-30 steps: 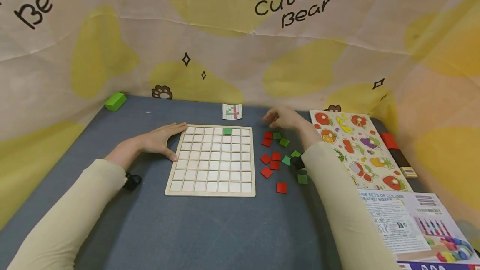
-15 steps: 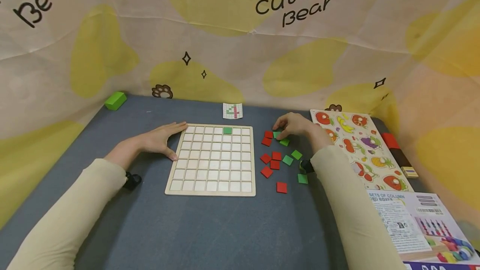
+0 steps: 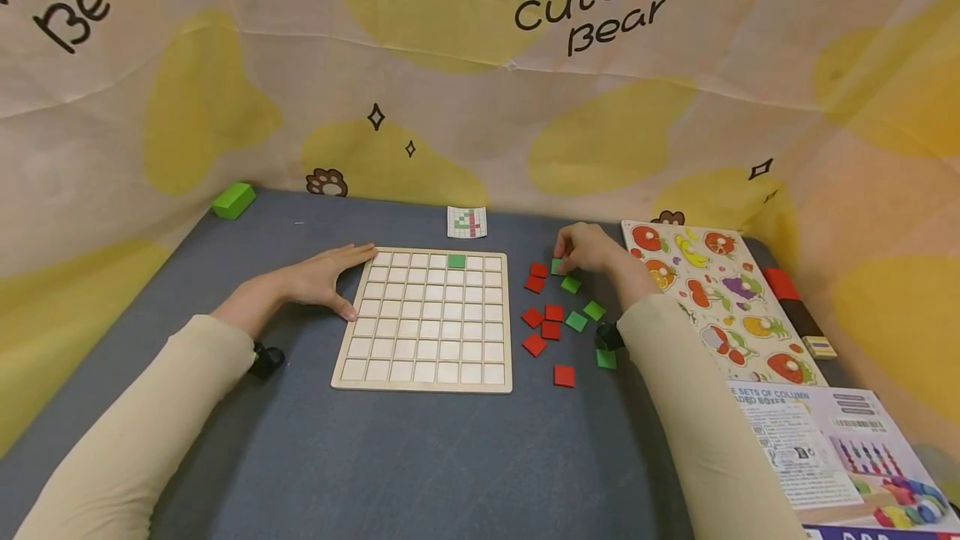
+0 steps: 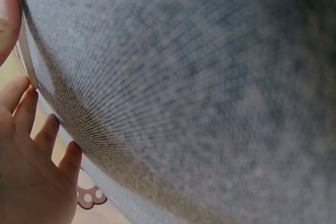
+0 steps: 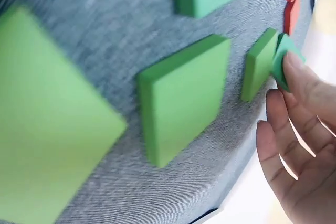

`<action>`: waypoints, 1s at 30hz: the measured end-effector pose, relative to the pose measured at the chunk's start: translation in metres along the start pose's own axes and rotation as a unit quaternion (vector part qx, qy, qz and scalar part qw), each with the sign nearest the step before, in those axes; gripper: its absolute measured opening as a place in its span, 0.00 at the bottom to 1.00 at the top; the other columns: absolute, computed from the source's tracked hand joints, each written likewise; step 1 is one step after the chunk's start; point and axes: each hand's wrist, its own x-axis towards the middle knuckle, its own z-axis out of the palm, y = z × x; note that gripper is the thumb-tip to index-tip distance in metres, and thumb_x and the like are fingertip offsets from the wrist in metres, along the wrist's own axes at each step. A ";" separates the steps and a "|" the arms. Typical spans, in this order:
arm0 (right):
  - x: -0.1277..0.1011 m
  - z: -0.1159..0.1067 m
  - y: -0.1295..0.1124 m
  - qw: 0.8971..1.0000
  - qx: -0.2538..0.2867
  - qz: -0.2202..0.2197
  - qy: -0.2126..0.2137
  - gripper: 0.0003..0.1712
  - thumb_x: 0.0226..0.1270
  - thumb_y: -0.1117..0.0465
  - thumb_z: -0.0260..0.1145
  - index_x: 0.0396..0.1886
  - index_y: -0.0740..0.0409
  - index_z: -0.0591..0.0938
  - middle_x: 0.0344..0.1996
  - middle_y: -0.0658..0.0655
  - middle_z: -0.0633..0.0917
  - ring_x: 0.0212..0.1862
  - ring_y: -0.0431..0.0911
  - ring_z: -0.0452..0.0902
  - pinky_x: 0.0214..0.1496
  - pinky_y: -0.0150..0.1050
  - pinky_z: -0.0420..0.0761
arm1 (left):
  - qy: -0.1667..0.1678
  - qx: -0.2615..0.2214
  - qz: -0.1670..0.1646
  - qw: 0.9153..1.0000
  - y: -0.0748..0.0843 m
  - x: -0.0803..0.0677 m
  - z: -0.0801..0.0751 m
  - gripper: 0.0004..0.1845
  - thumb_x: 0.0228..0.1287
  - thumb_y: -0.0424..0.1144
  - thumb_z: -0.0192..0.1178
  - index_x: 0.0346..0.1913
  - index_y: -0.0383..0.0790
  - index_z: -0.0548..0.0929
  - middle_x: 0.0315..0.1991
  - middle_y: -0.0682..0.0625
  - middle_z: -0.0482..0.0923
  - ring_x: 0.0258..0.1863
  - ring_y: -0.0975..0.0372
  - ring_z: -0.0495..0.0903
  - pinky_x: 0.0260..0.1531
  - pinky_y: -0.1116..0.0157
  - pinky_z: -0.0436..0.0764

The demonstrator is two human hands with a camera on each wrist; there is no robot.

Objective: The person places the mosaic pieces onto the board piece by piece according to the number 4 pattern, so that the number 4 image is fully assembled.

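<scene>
Table: I see a grey cloth-covered table [image 3: 420, 457], with everything I'm working on laid out across it.
Grid board: the wooden grid board [image 3: 424, 322] lies flat in the middle. I judge the filling barely begun: one placed green tile [image 3: 456, 261] sits in the top row, right of centre, and every other cell I can see is bare.
Pattern card: a small card [image 3: 467, 222] with a red and green pattern stands just beyond the board's far edge. Too small for me to read cell by cell.
Loose tiles: red tiles [image 3: 548, 330] and green tiles [image 3: 584, 313] lie scattered right of the board, apart from it. As I judge it, nearly all the work is left here.
Left hand: my left hand [image 3: 322, 277] lies flat, fingers straight and spread, on the cloth against the board's left edge, fingertips at its far corner. It holds nothing.
Right hand: my right hand [image 3: 592, 249] is at the far end of the scatter, fingers curled, pinching a green tile.
Pinched tile: the pinched green tile [image 5: 284, 61] is tipped up on edge at my fingertips, just beside another green one lying on the cloth. It is not yet on the board.
Elsewhere: a fruit puzzle board [image 3: 708, 294] and a printed box [image 3: 832, 457] lie to the right; a green block [image 3: 232, 200] rests at the far left corner.
</scene>
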 end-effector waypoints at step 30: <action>0.035 0.068 -0.141 0.991 0.085 -0.093 0.047 0.08 0.64 0.67 0.67 0.41 0.55 0.89 0.37 0.55 0.90 0.43 0.47 0.83 0.47 0.37 0.81 | -0.001 -0.001 -0.004 1.000 0.002 0.001 0.000 0.65 0.43 0.53 0.78 0.79 0.34 0.49 0.80 0.34 0.44 0.78 0.33 0.40 0.72 0.32 0.45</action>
